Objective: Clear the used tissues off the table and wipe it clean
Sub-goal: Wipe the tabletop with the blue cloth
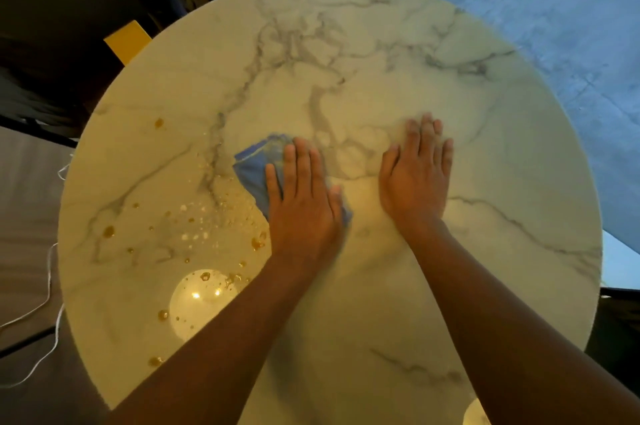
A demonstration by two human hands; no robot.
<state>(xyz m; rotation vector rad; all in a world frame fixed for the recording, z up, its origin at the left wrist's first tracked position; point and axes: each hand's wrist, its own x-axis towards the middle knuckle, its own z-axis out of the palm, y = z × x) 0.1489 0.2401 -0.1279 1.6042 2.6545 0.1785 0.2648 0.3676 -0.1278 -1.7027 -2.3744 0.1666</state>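
Note:
A round white marble table [450,43] fills the view. My left hand [303,202] lies flat, fingers together, pressing a blue cloth [252,171] onto the tabletop near its middle; the cloth shows past my fingers to the left. My right hand [415,171] rests flat and bare on the marble just to the right, holding nothing. Amber drops and wet spatter [194,227] cover the left and near-left part of the table, beside the cloth. No tissues are in view.
A dark chair [52,26] with a yellow piece [126,41] stands beyond the table's far left edge. White cord [48,289] trails on the grey floor at left. Blue-grey flooring [554,8] lies to the right. A lamp's reflection [201,300] glares near the front left.

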